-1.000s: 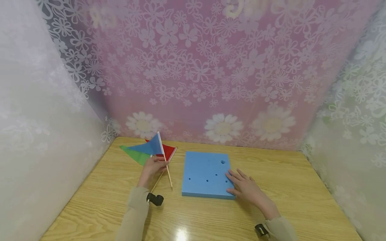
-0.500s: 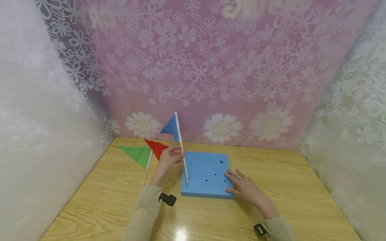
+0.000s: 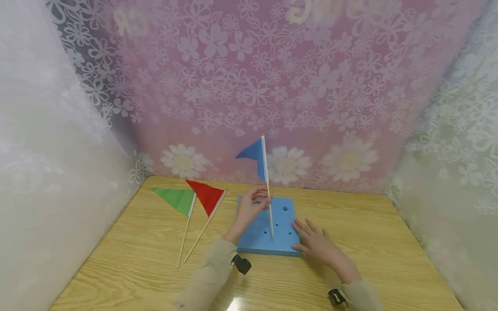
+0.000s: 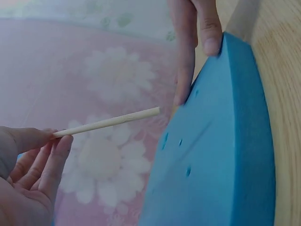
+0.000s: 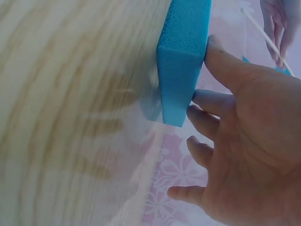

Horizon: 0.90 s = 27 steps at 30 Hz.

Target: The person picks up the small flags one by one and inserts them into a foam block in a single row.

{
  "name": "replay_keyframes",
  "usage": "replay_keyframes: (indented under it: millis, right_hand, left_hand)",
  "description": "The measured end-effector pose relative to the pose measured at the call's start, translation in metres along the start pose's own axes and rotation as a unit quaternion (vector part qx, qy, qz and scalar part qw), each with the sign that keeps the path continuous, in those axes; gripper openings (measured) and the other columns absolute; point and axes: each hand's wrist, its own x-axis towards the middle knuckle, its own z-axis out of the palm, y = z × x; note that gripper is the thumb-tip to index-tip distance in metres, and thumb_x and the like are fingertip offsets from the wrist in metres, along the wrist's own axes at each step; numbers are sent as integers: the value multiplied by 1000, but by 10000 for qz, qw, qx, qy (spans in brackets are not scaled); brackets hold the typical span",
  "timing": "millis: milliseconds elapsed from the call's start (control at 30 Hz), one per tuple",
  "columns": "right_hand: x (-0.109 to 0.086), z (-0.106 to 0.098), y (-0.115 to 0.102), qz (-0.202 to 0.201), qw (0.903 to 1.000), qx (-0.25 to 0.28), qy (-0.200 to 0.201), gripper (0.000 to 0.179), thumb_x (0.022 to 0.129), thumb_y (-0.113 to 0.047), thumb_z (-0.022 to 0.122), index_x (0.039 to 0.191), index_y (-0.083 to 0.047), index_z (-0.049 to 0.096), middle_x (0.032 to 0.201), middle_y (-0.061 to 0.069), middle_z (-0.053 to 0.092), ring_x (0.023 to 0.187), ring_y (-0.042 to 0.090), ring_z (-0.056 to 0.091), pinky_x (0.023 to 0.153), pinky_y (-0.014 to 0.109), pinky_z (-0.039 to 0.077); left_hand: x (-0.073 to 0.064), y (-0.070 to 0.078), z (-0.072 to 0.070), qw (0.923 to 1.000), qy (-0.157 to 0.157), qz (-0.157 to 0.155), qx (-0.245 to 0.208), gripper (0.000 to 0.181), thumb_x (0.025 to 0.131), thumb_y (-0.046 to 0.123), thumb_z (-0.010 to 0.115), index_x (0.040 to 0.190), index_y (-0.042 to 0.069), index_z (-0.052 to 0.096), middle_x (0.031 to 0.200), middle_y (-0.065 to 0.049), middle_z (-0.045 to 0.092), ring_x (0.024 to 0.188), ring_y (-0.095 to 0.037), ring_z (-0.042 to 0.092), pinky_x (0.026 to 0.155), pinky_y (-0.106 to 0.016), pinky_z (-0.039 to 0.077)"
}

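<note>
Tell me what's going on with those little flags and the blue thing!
A person's left hand is holding a blue flag upright by its stick, over a blue block with holes in it. The stick's bottom end is above the block, not in any hole. The right hand rests against the block's right edge. A green flag and a red flag lie on the table to the left.

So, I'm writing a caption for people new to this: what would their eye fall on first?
Probably the blue triangular fabric flag, held nearly upright above the flat blue foam block by the left hand, which pinches its thin wooden stick. Next, the red triangular flag and the green triangular flag on the wood-grain table, left of the block. The pink floral backdrop stands behind.
</note>
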Motion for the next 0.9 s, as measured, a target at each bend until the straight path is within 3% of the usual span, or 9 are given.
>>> replay_keyframes:
  millis: [233,400,567,900]
  right_hand:
    - [-1,11,11,-7,10000,3,-55,77,101,-57,49,159,-9,33,165,11,30,151,44,20,105,84,17]
    - [-3,5,6,31,9999,81,-116,76,102,-54,51,158,-6,34,164,15,29,150,48,18,106,83,15]
    - [-3,6,6,-54,9999,122,-88,74,102,-53,51,158,-7,35,163,15,31,150,48,20,106,83,16]
    - [-5,1,1,-53,9998,170,-48,75,102,-52,52,158,-6,35,163,16,32,149,49,22,103,85,18]
  left_hand:
    - [6,-1,31,9994,-43,310,114,31,96,6,70,127,6,65,111,-20,73,90,-26,74,74,-28,62]
    - [8,-6,47,9981,-55,587,191,29,96,7,70,125,8,66,108,-15,75,88,-22,75,74,-34,63]
    - [6,-14,56,9965,-93,775,312,29,96,8,71,124,10,67,107,-14,75,91,-23,75,73,-26,62]
    - [1,-22,64,9962,-152,704,479,31,95,9,71,126,11,67,108,-9,75,92,-14,74,74,-20,60]
